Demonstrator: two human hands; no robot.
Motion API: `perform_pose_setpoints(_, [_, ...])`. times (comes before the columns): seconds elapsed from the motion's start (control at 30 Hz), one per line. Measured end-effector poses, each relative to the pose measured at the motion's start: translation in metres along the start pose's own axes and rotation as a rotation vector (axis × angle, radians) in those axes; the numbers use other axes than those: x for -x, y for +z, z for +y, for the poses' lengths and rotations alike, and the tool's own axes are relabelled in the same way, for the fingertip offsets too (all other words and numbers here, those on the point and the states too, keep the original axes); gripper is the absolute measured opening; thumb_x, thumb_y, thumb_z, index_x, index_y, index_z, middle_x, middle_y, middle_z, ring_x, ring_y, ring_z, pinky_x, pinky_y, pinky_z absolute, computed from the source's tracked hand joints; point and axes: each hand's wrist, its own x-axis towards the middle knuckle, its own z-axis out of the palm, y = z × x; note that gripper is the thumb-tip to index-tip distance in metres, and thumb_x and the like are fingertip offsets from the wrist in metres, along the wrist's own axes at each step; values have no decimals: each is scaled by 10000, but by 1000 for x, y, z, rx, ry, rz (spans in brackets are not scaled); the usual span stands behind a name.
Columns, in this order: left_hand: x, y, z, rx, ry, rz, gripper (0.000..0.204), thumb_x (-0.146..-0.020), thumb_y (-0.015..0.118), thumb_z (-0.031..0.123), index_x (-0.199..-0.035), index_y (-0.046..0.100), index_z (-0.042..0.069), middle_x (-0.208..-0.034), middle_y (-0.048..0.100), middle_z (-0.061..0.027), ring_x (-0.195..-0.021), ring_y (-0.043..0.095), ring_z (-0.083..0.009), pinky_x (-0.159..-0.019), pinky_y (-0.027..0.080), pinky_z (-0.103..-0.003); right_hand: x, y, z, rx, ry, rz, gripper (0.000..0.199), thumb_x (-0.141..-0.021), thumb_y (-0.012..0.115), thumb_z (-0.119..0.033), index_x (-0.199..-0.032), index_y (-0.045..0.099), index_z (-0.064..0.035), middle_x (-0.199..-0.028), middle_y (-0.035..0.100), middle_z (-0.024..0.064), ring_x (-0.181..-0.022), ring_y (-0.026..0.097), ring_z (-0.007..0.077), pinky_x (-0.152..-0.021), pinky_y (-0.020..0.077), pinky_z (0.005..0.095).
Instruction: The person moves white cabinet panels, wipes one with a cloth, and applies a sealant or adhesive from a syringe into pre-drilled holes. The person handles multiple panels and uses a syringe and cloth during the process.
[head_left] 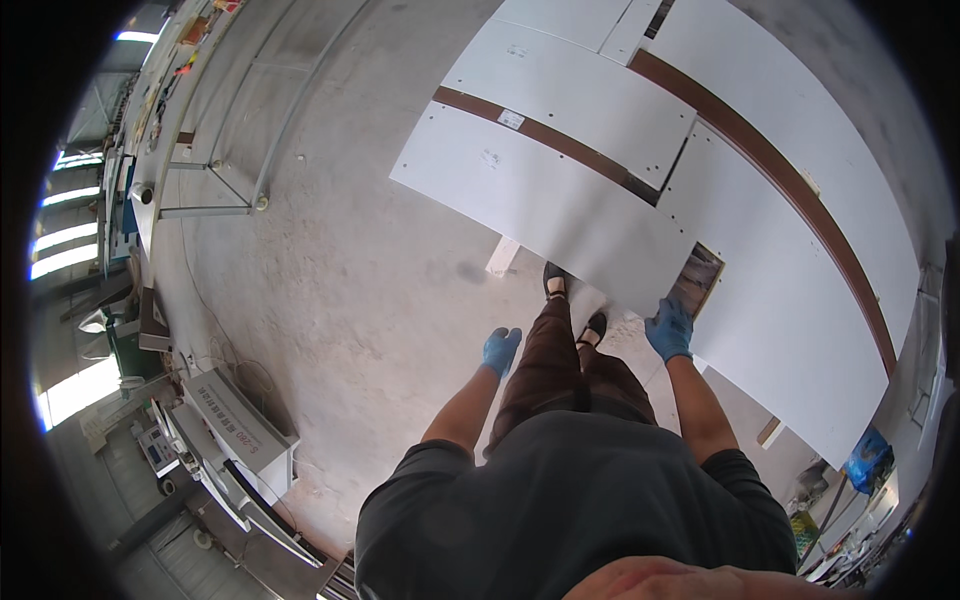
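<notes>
Right hand (670,330): blue-gloved — gripping the near edge of a white panel (540,205).
Left hand (500,350): blue-gloved, loosely curled, empty, hanging apart over the concrete floor (340,280).
Panel: lying flat among other white boards (790,300), ahead.

A grey boxy workshop machine (235,432) stands at the lower left on the bare concrete floor (340,260), near a long cluttered metal-legged workbench (190,110), with a small pale wooden offcut (503,257) lying between.
</notes>
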Motion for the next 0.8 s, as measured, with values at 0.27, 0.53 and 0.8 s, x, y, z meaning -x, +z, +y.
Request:
perform_pose_setpoints(0.27, [20, 1, -9, -106, 152, -145, 483, -926, 662, 473, -1022, 775, 13, -1028, 780, -182, -992, 719, -330, -899, 544, -436, 164, 59, 105, -156, 472, -108, 639, -852, 683, -456, -1367, 668, -78, -1451, 628, 166, -1331, 608, 331, -1109, 484, 457])
perform_pose_setpoints(0.53, [-18, -32, 20, -111, 127, -293, 364, -914, 767, 348, -1081, 765, 25, -1005, 752, -62, -906, 651, -174, -854, 535, -367, 264, 124, 86, -487, 804, -106, 667, -866, 688, -496, -1347, 675, -35, -1389, 660, 225, -1308, 623, 362, -1122, 478, 441])
perform_pose_setpoints(0.8, [-13, -13, 58, -617, 409, -383, 482, -893, 657, 428, -983, 755, -36, -927, 756, -200, -871, 699, -279, -832, 534, -428, 347, 189, 44, -758, 908, -91, 675, -847, 690, -476, -1361, 674, -38, -1412, 648, 219, -1338, 603, 360, -1143, 462, 430])
